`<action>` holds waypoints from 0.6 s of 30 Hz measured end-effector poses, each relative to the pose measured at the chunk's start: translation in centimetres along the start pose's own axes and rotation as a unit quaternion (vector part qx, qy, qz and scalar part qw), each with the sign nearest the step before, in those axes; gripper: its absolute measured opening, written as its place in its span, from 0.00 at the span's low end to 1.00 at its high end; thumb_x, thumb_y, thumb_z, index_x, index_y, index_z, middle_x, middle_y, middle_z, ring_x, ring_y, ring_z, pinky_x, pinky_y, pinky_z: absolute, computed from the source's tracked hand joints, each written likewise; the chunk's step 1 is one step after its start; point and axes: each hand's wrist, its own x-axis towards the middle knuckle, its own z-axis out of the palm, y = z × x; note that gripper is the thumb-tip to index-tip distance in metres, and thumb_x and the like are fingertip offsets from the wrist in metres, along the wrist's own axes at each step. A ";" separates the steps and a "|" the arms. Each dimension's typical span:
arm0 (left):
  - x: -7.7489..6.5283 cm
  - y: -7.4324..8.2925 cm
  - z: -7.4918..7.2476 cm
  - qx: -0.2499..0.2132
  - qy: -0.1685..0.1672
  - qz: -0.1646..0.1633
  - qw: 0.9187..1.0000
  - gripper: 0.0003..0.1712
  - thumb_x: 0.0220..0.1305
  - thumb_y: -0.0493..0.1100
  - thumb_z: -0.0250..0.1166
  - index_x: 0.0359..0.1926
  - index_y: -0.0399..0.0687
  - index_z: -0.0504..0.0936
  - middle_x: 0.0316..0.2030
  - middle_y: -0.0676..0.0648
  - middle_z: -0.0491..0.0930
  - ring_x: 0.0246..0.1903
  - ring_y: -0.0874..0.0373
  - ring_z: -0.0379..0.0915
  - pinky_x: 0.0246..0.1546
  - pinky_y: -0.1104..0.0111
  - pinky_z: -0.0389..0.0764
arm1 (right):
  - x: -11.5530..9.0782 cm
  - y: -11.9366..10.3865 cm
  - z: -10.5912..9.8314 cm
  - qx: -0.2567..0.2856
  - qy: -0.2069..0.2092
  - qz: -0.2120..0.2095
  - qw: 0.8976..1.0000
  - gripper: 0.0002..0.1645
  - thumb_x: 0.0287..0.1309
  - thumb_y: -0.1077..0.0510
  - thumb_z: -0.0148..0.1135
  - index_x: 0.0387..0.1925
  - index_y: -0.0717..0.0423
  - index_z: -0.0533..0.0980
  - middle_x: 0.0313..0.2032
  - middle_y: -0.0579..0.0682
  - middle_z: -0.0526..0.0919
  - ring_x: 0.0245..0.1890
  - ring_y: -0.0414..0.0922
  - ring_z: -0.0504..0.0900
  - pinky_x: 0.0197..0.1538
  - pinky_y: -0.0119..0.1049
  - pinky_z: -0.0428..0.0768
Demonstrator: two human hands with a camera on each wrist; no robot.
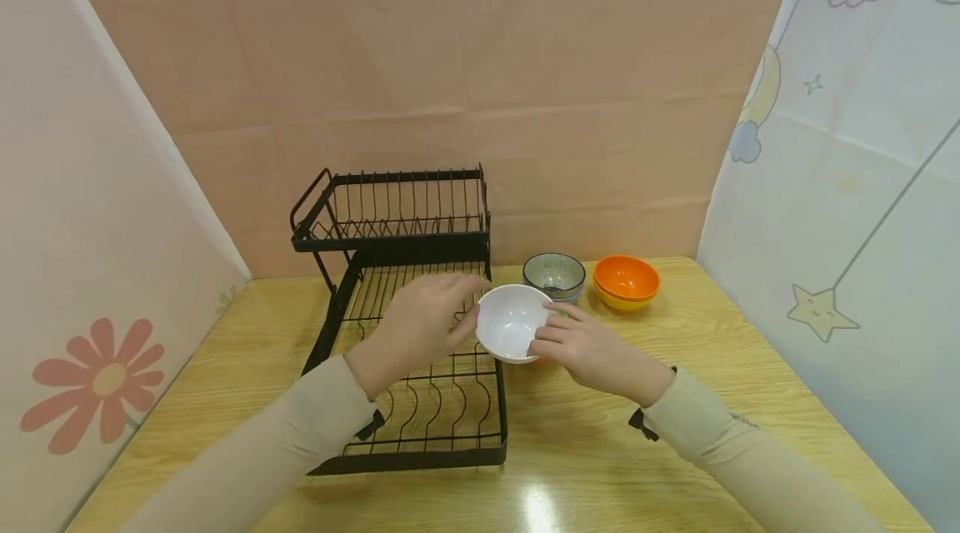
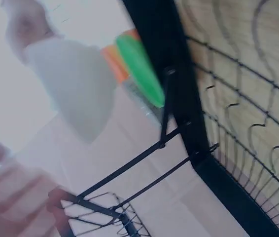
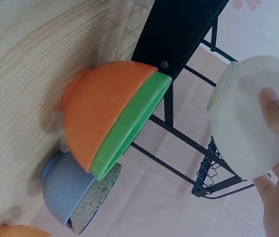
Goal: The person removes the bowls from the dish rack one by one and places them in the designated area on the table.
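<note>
A white bowl point(image 1: 504, 325) is held in the air beside the dish rack, tilted so its inside faces me in the head view. My right hand point(image 1: 592, 351) grips its right side, the thumb lying along the outer wall in the right wrist view. My left hand point(image 1: 423, 315) reaches to the bowl's left rim with fingers extended. In the left wrist view that hand point(image 2: 16, 197) is blurred, and a gap shows between its fingers and the bowl point(image 2: 75, 84). Below the white bowl, a green bowl point(image 3: 129, 128) sits nested in an orange bowl point(image 3: 105, 108) on the table.
The black two-tier dish rack point(image 1: 420, 460) stands on the left of the wooden table point(image 1: 600, 466). Behind the hands are a speckled bowl point(image 1: 553, 271) stacked in a blue-grey bowl point(image 3: 65, 182), and an orange bowl point(image 1: 627, 275) stacked in a yellow one point(image 1: 626, 303).
</note>
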 end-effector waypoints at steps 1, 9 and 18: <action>0.1 -0.2 -0.3 -0.014 -0.028 -0.059 0.998 0.21 0.63 0.45 0.65 0.56 0.48 0.76 0.50 0.47 0.83 0.33 0.57 0.82 0.30 0.67 0.82 | -0.1 0.0 0.0 0.000 0.000 0.000 1.000 0.11 0.53 0.67 0.63 0.36 0.50 0.79 0.34 0.42 0.84 0.40 0.43 0.81 0.61 0.49 0.73; -0.7 -3.0 0.3 -0.140 -0.323 -0.287 0.891 0.32 0.70 0.53 0.56 0.67 0.40 0.65 0.56 0.39 0.77 0.44 0.50 0.80 0.44 0.54 0.80 | -0.3 0.2 -0.1 0.001 -0.001 0.006 1.000 0.13 0.48 0.68 0.66 0.36 0.50 0.79 0.33 0.42 0.83 0.39 0.43 0.80 0.61 0.48 0.73; -2.3 -4.2 0.6 -0.159 -0.542 -0.220 0.795 0.24 0.70 0.58 0.54 0.61 0.54 0.74 0.62 0.47 0.72 0.60 0.48 0.70 0.60 0.50 0.70 | -0.2 0.4 -0.2 -0.003 0.004 0.005 1.000 0.17 0.44 0.70 0.68 0.36 0.49 0.80 0.33 0.41 0.83 0.39 0.42 0.79 0.61 0.48 0.73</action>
